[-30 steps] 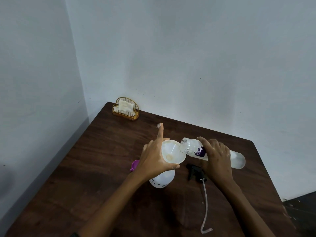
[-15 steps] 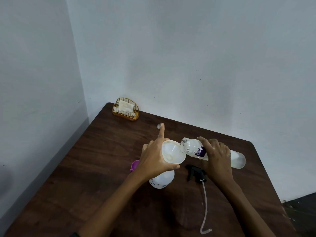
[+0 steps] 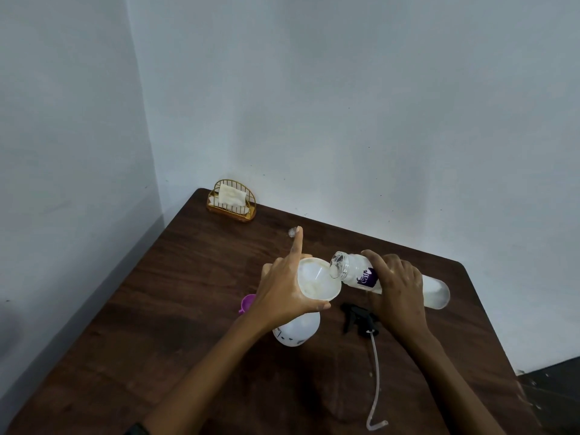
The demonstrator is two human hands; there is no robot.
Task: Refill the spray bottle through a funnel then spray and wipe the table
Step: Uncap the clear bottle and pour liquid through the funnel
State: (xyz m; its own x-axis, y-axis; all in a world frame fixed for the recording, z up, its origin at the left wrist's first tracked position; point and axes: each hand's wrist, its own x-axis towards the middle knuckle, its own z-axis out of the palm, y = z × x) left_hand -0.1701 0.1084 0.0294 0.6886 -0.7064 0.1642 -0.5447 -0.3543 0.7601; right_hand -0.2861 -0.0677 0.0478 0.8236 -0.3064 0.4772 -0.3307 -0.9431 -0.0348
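Nearest, the trigger head (image 3: 357,318) lies unscrewed at 3 o'clock of the spray bottle (image 3: 296,331), its tube trailing toward 6. The left hand (image 3: 282,290) grips the funnel (image 3: 317,281) atop that bottle, forefinger pointing straight out to 12. The right hand (image 3: 398,290) is wrapped round the water bottle (image 3: 354,270), which is tipped on its side with its mouth over the funnel's rim at 2 — refilling is underway, I judge. Left to do: refit the trigger, spray, wipe — napkins (image 3: 231,197) wait at 11.

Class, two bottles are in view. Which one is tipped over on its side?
The clear bottle with the purple label, held in the right hand; the white spray bottle stands upright under the funnel.
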